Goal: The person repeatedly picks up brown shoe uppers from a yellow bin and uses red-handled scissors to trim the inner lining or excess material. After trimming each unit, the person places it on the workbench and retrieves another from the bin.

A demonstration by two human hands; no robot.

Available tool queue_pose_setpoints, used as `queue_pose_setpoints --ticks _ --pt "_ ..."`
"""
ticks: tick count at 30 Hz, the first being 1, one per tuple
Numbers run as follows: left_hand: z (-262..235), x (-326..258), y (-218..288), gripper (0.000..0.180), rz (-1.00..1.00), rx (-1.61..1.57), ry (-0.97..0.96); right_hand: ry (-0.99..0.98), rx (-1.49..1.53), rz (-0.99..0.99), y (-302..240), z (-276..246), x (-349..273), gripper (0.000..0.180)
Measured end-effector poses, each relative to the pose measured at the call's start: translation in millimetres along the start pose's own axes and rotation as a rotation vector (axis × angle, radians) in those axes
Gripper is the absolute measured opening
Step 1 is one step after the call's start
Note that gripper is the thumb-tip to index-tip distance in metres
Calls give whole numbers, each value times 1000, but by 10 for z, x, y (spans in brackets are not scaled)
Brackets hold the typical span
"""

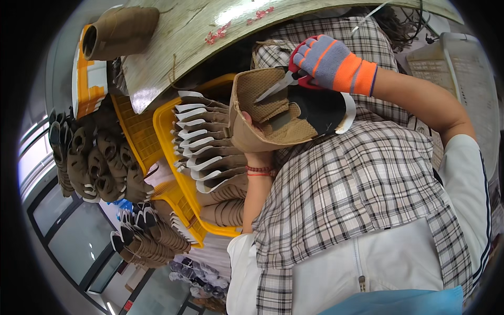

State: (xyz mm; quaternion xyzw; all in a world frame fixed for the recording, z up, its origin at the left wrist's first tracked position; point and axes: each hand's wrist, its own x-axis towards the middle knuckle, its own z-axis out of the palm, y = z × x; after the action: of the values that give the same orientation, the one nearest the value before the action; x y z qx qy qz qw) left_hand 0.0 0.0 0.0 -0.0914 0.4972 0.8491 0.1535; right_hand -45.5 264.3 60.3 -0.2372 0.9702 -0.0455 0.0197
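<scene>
A brown shoe upper point(244, 135) lies over my lap, its mesh lining and black inner part facing up, with a white edge at the right end. My left hand point(258, 159) grips it from below, the thumb reaching over its rim and the other fingers hidden. On my right hand point(329, 64) is a grey and orange glove, closed round the red handles of a pair of scissors point(277, 86). The scissor blades point down into the upper, over the lining near a loose tan flap point(274, 110).
Beside the upper stands a yellow basket point(164, 137) with a row of stacked uppers point(202, 137). A wooden-patterned table point(189, 31) runs along the top, bearing another brown upper point(123, 32). More uppers point(100, 157) cluster at the left. A translucent bin point(475, 79) stands far right.
</scene>
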Motion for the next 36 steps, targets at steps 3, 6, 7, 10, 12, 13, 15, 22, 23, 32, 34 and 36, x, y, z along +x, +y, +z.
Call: queue_pose_setpoints --ticks 3,6,7,10,12,13,15,22,23,32,34,36 --pt "-63 -24 53 46 -5 75 -69 236 73 -123 -36 28 7 38" --pt "-261 -9 102 48 4 248 -96 265 78 -120 -127 37 83 35" --pt "-304 11 105 51 -46 192 -101 225 65 -103 -104 48 69 35" --pt "-124 -31 60 46 -61 28 -31 156 27 -88 48 62 -60 36" --pt "-38 -45 21 42 -45 -26 5 204 2 -99 69 33 -94 31" --pt "-32 -31 7 42 -46 -24 2 230 -6 -104 65 26 -108 30" --pt "-70 -25 -6 43 -4 78 -20 311 20 -143 -23 15 -51 31" --pt "88 -29 111 46 -14 -108 -85 90 123 79 124 5 -192 25" --pt "84 -32 179 45 -96 -253 -102 43 114 143 146 -63 -253 25" --pt "-536 -206 494 45 -673 62 -81 -201 371 66 -11 -7 -753 32" --pt "-589 -244 458 49 -636 118 -91 -233 362 19 -42 32 -672 32" --pt "-561 -283 457 52 -602 190 -72 -217 338 -46 -65 48 -628 33"
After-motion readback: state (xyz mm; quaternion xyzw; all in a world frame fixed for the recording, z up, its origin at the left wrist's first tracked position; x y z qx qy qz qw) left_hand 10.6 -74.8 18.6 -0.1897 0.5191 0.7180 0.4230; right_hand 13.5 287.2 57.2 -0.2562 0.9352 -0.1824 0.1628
